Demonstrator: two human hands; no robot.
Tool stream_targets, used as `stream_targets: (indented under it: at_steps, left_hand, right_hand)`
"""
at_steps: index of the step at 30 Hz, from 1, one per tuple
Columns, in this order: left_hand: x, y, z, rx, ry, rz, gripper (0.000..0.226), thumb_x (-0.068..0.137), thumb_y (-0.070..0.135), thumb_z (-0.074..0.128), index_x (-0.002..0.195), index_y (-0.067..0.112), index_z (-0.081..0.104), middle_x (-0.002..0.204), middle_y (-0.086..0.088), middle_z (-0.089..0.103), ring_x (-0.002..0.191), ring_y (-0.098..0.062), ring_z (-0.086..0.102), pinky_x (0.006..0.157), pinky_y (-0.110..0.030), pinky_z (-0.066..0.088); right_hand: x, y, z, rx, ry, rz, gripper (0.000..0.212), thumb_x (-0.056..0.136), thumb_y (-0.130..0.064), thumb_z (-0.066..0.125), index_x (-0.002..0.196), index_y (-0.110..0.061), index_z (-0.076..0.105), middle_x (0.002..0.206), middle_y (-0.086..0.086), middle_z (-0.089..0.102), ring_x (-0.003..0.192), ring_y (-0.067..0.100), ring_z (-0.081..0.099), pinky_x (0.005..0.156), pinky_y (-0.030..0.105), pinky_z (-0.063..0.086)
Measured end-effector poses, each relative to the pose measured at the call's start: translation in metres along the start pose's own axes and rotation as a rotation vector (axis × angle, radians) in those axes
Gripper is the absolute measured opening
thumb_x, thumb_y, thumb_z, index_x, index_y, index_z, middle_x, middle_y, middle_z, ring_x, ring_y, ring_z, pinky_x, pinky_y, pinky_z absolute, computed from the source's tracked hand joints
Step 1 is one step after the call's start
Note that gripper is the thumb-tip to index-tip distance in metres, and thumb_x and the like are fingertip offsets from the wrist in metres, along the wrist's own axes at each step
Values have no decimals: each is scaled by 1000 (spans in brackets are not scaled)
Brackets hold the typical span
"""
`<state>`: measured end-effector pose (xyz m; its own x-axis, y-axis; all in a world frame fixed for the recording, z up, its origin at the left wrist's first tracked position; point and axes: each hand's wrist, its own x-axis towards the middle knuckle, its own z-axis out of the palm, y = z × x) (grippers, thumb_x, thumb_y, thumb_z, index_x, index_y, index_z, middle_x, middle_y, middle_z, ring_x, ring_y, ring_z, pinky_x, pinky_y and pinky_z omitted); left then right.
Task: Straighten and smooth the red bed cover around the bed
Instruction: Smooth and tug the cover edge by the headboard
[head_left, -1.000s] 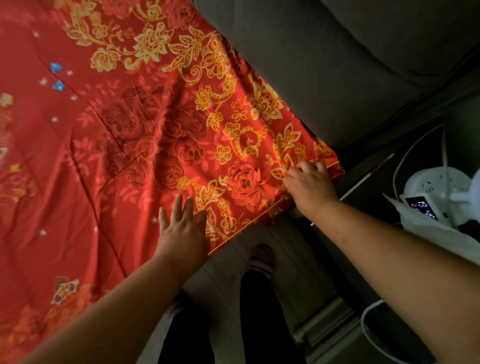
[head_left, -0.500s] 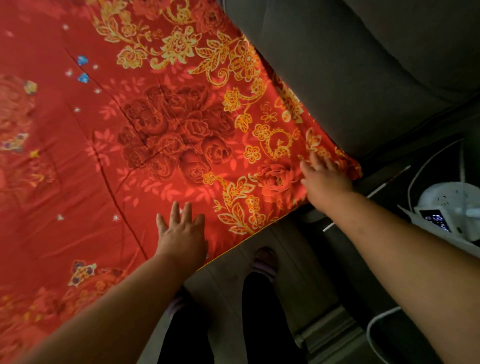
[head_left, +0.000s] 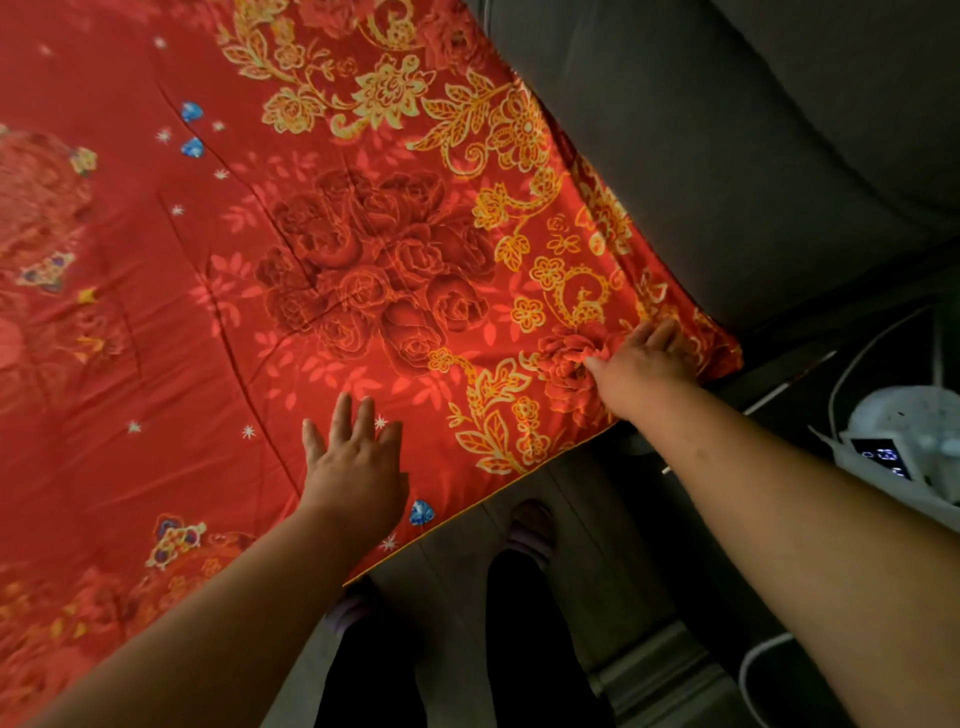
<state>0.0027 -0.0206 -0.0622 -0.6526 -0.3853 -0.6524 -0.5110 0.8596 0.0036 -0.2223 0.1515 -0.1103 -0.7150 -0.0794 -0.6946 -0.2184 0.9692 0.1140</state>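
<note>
The red bed cover (head_left: 291, 291), printed with dark roses and gold flowers, spreads over the bed and fills the left and centre of the view. My left hand (head_left: 356, 462) lies flat on it near the front edge, fingers spread and holding nothing. My right hand (head_left: 641, 364) rests on the cover close to its near right corner, fingers pressed into the cloth, which bunches in a small fold under the thumb. The cover's gold-trimmed edge runs diagonally just below both hands.
A dark grey padded headboard (head_left: 727, 156) rises along the cover's right side. A white device with a lit display (head_left: 898, 447) and white cables sits at the far right. My legs and slippered feet (head_left: 530, 530) stand on the pale floor beside the bed.
My right hand has let go of the corner edge and slid up onto the cover's top. My left hand has moved further onto the cover, away from the edge.
</note>
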Motion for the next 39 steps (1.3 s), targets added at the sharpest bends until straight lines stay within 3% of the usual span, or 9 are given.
stream_targets:
  at_steps: [5,11,16,22,25,27,30,34,39]
  left_hand:
    - [4,4,-2,-7,13,16,59,91,38,48,143,19,28,159,-14,4,145,-35,-12,114,-62,4]
    - [10,12,-8,-13,24,39,59,91,37,48,144,20,26,159,-14,3,145,-34,-13,113,-62,2]
    - [11,13,-12,-17,37,46,59,90,36,50,143,20,28,159,-14,4,145,-34,-12,113,-62,3]
    - [3,-11,-14,-1,52,3,60,91,40,48,144,21,26,159,-14,3,145,-35,-13,114,-62,3]
    - [-4,-26,-8,0,39,-16,60,91,40,48,144,21,26,159,-15,3,145,-35,-12,114,-62,3]
    - [-7,-36,-3,-7,27,-33,60,91,40,48,144,21,26,159,-15,3,145,-35,-12,114,-62,3]
    - [-14,-50,6,-9,26,-32,61,91,41,48,145,21,26,159,-15,5,145,-35,-11,114,-62,1]
    - [-17,-56,14,-34,38,1,62,91,40,48,146,21,24,159,-15,3,145,-35,-13,114,-60,1]
    - [-4,-32,14,-58,82,100,63,91,38,49,146,20,24,159,-15,3,145,-35,-11,115,-59,3]
  right_hand:
    - [17,26,2,2,54,-116,92,89,-63,34,147,-12,-15,158,9,-18,146,29,-8,118,49,12]
    - [7,14,19,118,127,122,97,89,-57,43,145,3,-8,156,26,-8,144,39,-6,117,47,4]
    - [-11,20,41,-72,115,-244,84,93,-57,30,147,-10,-13,157,13,-18,145,31,-10,119,46,4]
    - [-8,-4,15,89,19,215,93,90,-57,39,147,-1,-9,155,24,-15,143,40,-11,117,51,0]
    - [-26,-29,26,-30,124,-219,80,94,-52,32,147,-14,-14,155,15,-22,142,39,-18,115,53,-4]
    - [-33,-29,40,-68,21,-401,74,95,-53,29,147,-24,-14,156,8,-23,143,33,-19,118,54,-1]
    - [-32,-19,42,-46,-27,-181,72,95,-51,33,149,-24,-8,158,10,-16,145,33,-11,116,55,13]
    - [-26,-19,12,153,304,-118,43,100,-28,33,140,-13,36,151,14,29,139,35,24,114,48,26]
    - [1,22,9,464,403,285,40,93,-13,42,132,-9,48,144,18,36,130,37,36,111,42,31]
